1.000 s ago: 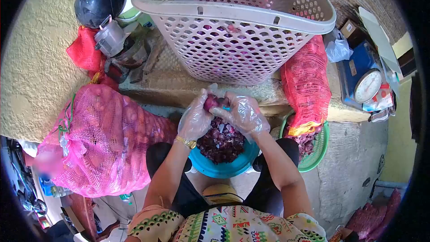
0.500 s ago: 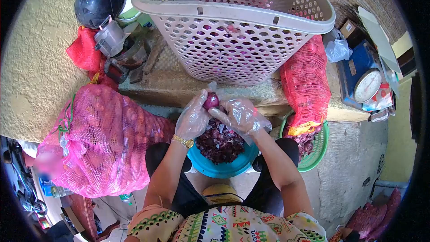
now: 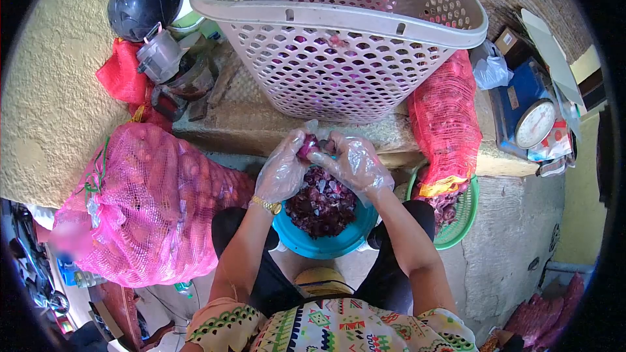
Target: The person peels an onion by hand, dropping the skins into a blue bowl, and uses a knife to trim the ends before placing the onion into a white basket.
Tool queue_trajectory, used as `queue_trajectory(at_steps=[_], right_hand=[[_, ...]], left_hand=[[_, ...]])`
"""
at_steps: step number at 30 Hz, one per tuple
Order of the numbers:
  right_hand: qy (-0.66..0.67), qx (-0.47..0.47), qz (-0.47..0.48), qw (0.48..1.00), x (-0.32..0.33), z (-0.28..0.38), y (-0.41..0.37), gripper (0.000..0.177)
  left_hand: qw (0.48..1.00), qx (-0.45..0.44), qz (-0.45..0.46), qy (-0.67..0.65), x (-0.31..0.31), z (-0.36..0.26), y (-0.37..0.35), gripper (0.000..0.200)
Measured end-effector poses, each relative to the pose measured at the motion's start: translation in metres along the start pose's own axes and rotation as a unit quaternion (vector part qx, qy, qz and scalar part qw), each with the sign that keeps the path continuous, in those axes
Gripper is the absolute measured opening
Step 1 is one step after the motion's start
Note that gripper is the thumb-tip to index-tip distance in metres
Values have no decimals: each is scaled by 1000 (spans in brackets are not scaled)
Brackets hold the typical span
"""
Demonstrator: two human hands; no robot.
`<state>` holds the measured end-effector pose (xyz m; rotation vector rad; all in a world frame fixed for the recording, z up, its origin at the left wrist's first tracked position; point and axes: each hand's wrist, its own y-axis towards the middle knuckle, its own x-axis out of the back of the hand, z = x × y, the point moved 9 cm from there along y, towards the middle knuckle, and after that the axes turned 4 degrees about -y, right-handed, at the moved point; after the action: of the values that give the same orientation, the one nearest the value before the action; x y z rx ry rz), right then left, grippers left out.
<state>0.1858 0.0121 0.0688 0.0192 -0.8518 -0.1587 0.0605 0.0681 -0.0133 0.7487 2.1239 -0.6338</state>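
Onion (image 3: 307, 147), small, purple, gripped between both gloved hands, pressed together; left hand (image 3: 282, 171) cups it; right hand (image 3: 353, 165) pinches its top; blue bowl (image 3: 324, 248) of peelings directly below; basket (image 3: 339, 23) behind.

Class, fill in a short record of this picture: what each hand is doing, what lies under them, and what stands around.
Left hand: gloved, holds a red onion
Right hand: gloved, fingers on the same onion
Under the hands: blue bowl full of peels
Ahead: plastic basket
Left side: pink net sack
Right side: scale
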Motion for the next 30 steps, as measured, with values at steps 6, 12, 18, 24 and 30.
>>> queue_trajectory(at_steps=[6, 12, 18, 24, 30], right_hand=[[-7, 27, -17, 999, -1, -3, 2, 50], [-9, 28, -4, 1000, -6, -3, 2, 50], [36, 24, 27, 999, -23, -20, 5, 53], [-39, 86, 33, 995, -29, -11, 3, 50], [-74, 101, 65, 990, -33, -4, 0, 54]], left_hand=[[1000, -5, 6, -9, -5, -1, -1, 45], [1000, -3, 11, 21, 5, 1, 2, 37], [998, 21, 26, 48, -1, -2, -4, 36], [999, -1, -22, 29, 6, -5, 0, 35], [999, -11, -42, 26, 10, -9, 1, 36]])
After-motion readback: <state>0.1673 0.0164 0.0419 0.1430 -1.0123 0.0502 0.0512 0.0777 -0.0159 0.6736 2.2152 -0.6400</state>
